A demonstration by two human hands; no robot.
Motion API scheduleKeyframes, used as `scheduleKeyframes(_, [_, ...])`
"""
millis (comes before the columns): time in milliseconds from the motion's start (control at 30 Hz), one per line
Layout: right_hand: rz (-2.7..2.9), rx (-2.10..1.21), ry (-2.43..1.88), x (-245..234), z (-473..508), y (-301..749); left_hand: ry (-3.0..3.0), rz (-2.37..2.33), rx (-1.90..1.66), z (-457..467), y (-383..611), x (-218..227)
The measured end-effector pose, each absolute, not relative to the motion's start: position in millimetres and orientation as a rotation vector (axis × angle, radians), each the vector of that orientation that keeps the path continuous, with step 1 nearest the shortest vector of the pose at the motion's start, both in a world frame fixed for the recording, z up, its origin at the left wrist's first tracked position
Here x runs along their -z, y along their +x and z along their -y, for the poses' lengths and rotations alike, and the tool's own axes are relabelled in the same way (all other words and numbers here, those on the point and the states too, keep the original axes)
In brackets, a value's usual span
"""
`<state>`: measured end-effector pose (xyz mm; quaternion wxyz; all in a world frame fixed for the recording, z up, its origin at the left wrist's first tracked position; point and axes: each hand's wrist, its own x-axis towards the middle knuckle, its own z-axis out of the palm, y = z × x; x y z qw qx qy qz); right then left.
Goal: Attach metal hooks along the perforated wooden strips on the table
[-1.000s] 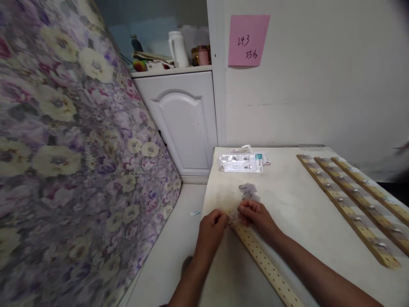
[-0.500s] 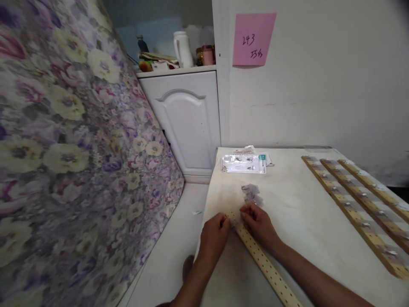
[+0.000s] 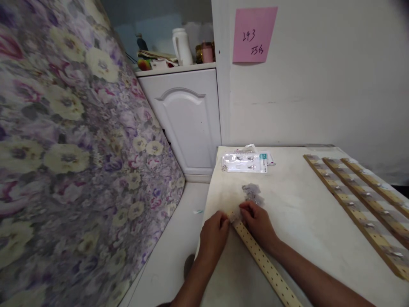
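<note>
A long perforated wooden strip point(image 3: 265, 264) lies slanted on the white table point(image 3: 297, 213). My left hand point(image 3: 214, 236) and my right hand point(image 3: 258, 224) meet at its far end, fingers pinched together on a small clear piece that I cannot make out. A little pile of small clear plastic hooks point(image 3: 252, 192) lies just beyond my right hand. Farther back lies a clear plastic packet point(image 3: 245, 162) with a few small parts in it.
Three more perforated strips point(image 3: 361, 204) with clips fitted lie side by side at the table's right. A flowered mattress point(image 3: 73, 149) leans at the left. Behind stand a white cabinet point(image 3: 185, 119) with bottles on top and a wall bearing a pink note point(image 3: 254, 35).
Both hands have stayed pinched at the strip's far end, with only slight finger movement. The camera has shifted a little to the left and down.
</note>
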<state>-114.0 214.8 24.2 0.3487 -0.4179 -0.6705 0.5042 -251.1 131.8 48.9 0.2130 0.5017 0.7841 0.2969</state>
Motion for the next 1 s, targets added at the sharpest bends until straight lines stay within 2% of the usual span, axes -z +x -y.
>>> scheduleKeyframes(167, [1.804,-1.200,-1.088,-20.6,-217.1,-112.6,1.393,-2.196,-0.803,-132.8,-251.4,-49.1])
scheduleKeyframes(1000, [1.856,-1.130,-1.101,-21.4,-219.7,-113.4,1.511,-2.321,-0.637,-131.3,-245.4,-52.2])
